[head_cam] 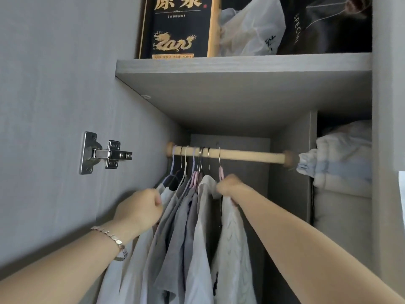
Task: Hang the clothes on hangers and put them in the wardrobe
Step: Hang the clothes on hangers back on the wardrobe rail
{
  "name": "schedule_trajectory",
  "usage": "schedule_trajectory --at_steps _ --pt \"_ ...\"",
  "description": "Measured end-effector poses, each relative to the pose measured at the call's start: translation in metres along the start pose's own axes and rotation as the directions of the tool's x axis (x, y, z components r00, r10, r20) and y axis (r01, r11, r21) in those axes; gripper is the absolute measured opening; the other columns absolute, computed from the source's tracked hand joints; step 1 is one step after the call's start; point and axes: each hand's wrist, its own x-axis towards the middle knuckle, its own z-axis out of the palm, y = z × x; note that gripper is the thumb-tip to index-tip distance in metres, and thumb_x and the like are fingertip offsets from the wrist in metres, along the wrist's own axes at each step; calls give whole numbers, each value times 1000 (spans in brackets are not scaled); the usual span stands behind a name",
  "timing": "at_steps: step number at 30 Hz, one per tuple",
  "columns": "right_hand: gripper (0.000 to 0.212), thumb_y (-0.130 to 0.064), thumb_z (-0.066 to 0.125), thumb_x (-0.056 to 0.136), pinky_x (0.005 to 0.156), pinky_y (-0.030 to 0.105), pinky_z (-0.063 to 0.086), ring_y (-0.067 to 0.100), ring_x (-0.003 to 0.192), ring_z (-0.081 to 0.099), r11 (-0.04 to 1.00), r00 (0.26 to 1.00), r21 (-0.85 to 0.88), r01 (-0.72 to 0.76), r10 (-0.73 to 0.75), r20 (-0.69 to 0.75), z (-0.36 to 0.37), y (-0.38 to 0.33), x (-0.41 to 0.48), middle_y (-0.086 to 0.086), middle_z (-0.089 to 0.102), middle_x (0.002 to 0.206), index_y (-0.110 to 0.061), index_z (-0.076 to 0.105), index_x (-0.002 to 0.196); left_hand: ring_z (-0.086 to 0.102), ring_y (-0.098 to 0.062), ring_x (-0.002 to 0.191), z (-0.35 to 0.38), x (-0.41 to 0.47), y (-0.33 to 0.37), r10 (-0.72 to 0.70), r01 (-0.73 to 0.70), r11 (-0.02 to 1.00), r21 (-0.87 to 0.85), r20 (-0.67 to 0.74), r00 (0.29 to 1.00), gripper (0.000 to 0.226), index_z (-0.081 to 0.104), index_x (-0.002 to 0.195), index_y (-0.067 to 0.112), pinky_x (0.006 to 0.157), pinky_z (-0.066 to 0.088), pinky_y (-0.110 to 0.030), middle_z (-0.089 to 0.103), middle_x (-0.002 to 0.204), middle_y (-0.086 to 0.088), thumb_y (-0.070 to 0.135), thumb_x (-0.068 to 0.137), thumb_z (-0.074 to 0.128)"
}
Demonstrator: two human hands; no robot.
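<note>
Under the grey shelf [241,62], your right hand [230,186] grips the white shirt [232,238] on the rail [247,155]; your left hand [138,209] is curled, grasp unclear.

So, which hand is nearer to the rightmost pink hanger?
Right. The right hand holds the rightmost pink hanger, just below its neck; the left hand is apart, further left.

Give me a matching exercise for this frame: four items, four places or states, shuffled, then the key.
Items
1 black box
2 metal hinge
3 wooden rail
4 right hand

Places or states
A fixed to the left grey panel
B gripping the white garment
C standing on the top shelf
D running crosswise below that shelf

Pairs: 1-C, 2-A, 3-D, 4-B
</note>
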Motion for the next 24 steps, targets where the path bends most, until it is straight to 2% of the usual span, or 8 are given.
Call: schedule_trajectory --at_steps 2,5,10,13,15,19,21,24 --pt "47 -10 48 91 73 28 46 29 109 59 999 999 49 7 -9 34 19 5 5 15 54 129 -1 41 136 62 -19 84 1 0 0 -5 5 1000 14 -18 1000 17 59 86 25 75 53 -33 65 92 4 18 92 44" --pt "55 -22 49 87 71 24 39 22 101 56 991 992 116 59 -71 103 33 8 8 3 47 114 -7 38 138 62 -18 82 2 -2 2 -19 20 1000 8 -36 999 17 57 83 26 73 52 -31 65 88 5 17 91 44" --pt "41 -29 40 95 69 23 42 24 96 57 991 981 75 108 -119 154 56 15 4 10 57 112 -3 45 126 63 -19 85 4 -10 4 -42 42 999 7 -48 998 14 58 91 26 75 51 -30 66 92 4 19 92 46" --pt "27 -21 34 99 61 22 37 23 88 53 980 975 33 197 -200 96 57 19 3 12 61 101 -6 53 87 62 -19 86 3 -16 4 -62 62 998 -7 -41 997 16 61 99 22 77 52 -30 65 95 4 18 92 47" --pt "36 -24 32 100 52 22 34 23 77 53 965 960 -5 263 -261 103 56 21 0 8 54 77 -15 37 65 62 -20 83 3 -23 5 -65 65 998 -9 -26 998 16 61 101 21 76 51 -31 65 94 4 18 93 47" --pt "36 -33 20 101 49 23 26 22 64 46 972 956 1 235 -231 179 47 33 -23 14 42 78 -18 52 95 63 -23 87 -4 -36 13 -17 17 1000 -17 -28 999 20 57 108 20 74 51 -32 66 105 0 17 92 46" --pt "33 -38 19 102 51 24 32 22 62 45 981 961 -51 189 -175 213 36 42 -51 13 36 70 -29 47 88 60 -23 73 -7 -45 20 32 -32 998 -44 1 999 13 52 102 20 62 44 -29 65 89 -1 17 91 45" --pt "51 -48 26 98 60 25 46 20 66 56 989 962 -114 97 -64 267 21 62 -93 13 62 80 -9 54 81 52 -19 67 -7 -63 36 117 -112 991 -75 76 990 7 48 83 20 57 37 -28 57 73 2 18 89 47"
